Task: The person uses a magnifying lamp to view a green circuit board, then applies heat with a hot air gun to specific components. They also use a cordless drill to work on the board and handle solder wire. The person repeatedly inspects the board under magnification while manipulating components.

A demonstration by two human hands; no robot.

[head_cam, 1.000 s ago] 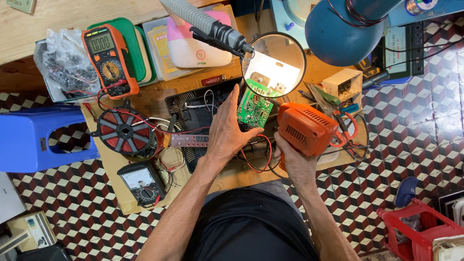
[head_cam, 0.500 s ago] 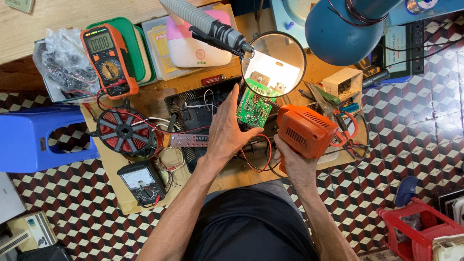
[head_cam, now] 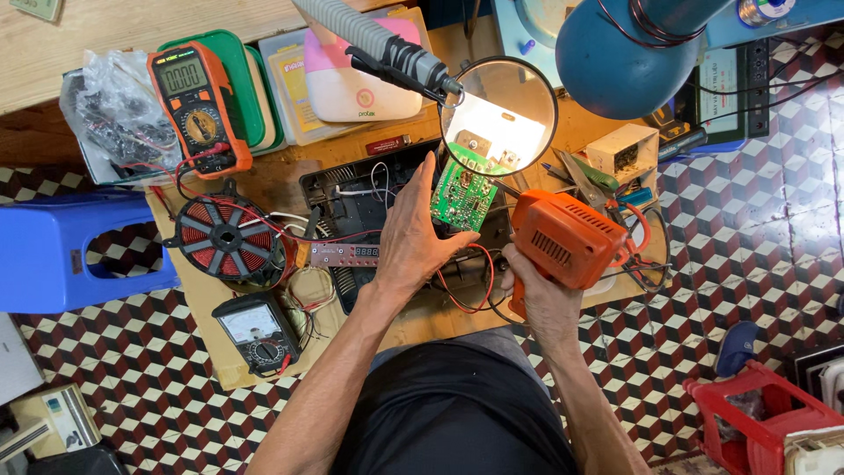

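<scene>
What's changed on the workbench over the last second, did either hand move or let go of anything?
Nothing visibly changed. The left hand still steadies the green circuit board under the magnifying lens, and the right hand still grips the orange soldering gun. Nothing was picked up or released.

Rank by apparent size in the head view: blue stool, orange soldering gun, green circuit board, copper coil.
1. blue stool, partly cut off at the frame edge
2. copper coil and orange soldering gun, too alike to split; the gun sits nearer the camera
3. green circuit board
</scene>
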